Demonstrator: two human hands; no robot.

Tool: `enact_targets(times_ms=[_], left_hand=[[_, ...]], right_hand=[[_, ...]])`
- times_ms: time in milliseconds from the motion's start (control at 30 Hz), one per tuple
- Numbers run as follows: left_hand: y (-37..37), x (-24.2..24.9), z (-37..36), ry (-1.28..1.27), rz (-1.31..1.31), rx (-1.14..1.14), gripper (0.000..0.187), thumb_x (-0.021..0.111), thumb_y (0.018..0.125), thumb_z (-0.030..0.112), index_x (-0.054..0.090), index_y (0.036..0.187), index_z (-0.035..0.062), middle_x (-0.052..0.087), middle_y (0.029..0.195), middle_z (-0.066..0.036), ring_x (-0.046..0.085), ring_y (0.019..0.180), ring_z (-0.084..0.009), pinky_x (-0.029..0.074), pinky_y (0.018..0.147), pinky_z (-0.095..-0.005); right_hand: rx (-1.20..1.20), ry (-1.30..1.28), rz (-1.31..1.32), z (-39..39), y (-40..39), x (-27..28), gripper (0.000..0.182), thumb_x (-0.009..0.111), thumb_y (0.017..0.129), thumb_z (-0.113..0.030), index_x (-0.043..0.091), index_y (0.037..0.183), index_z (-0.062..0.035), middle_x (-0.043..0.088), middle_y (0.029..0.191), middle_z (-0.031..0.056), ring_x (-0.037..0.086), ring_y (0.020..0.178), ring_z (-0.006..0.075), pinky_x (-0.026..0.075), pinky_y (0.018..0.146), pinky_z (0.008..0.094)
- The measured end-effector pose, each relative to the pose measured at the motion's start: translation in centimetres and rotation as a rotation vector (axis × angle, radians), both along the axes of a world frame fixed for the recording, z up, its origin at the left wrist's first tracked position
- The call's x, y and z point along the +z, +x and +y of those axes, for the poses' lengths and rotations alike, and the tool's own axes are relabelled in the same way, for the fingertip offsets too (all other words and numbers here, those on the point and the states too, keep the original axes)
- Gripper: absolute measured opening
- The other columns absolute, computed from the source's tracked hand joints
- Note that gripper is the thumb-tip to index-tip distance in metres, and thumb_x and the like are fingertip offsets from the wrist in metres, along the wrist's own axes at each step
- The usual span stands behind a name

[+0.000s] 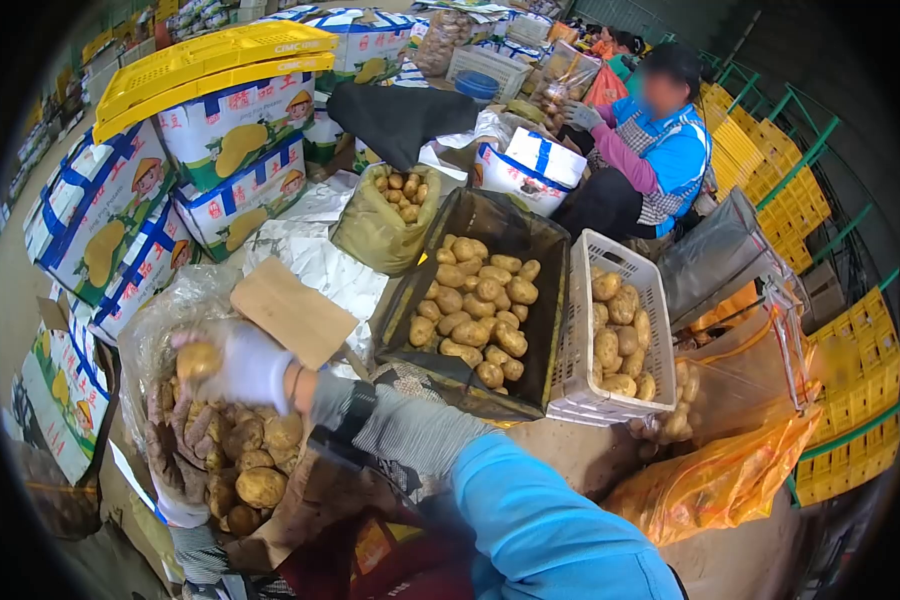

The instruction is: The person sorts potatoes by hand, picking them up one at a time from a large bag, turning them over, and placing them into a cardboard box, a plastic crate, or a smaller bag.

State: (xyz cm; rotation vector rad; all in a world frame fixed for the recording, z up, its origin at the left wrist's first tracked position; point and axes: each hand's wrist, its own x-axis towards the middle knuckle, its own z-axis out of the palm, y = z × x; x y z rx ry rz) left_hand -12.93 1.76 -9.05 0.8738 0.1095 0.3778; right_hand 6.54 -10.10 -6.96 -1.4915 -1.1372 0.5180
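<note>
My right hand (245,365), in a white glove and blurred by motion, is closed on a potato (199,360) above the left part of a plastic-lined box (185,300). In that box lie several potatoes (261,487). My left hand (178,470), in a dirty dark glove, rests with spread fingers on the potatoes at the box's left side. A brown cardboard piece (293,312) lies just beyond my right hand.
A dark-lined crate (545,350) and a white basket (560,385) hold potatoes. An open green sack (370,230) stands behind. Printed boxes (235,135) are stacked at left. A seated person (660,150) works at back right. An orange bag (715,480) lies at right.
</note>
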Motion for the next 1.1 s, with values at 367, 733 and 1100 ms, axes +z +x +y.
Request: enact_targets(times_ms=[367,733,1100], left_hand=[[-3.5,-0.1,2.8,-0.19,0.072,0.382,0.049,0.048,0.099,0.034,0.043,0.139,0.0074,0.051,0.135,-0.015,0.059,0.114,-0.0275,0.055,0.085,-0.0314],[-8.5,-0.2,8.1,-0.46,-0.122,0.668,0.037,0.048,0.098,0.028,0.053,0.124,0.0026,0.057,0.126,-0.017,0.057,0.115,-0.0315,0.053,0.09,-0.0386],[-9.8,1.3,7.8,-0.48,-0.161,0.745,0.043,0.043,0.1,0.03,0.045,0.133,0.0025,0.053,0.13,-0.015,0.054,0.118,-0.0283,0.048,0.094,-0.0388]], right_hand=[[-0.791,-0.651,0.178,-30.0,20.8,-11.7,0.034,0.065,0.087,-0.017,0.064,0.119,-0.005,0.067,0.101,0.0032,0.061,0.089,0.012,0.05,0.075,0.0265],[-0.08,-0.342,-0.006,-0.7,8.1,1.1,0.021,0.058,0.091,-0.016,0.066,0.101,0.0008,0.069,0.09,0.0105,0.063,0.075,0.0126,0.049,0.066,0.0236],[0.073,-1.008,-0.661,24.7,-7.9,-19.2,0.07,0.068,0.078,-0.032,0.041,0.141,-0.0184,0.054,0.128,0.0236,0.055,0.117,0.0353,0.047,0.096,0.0393]])
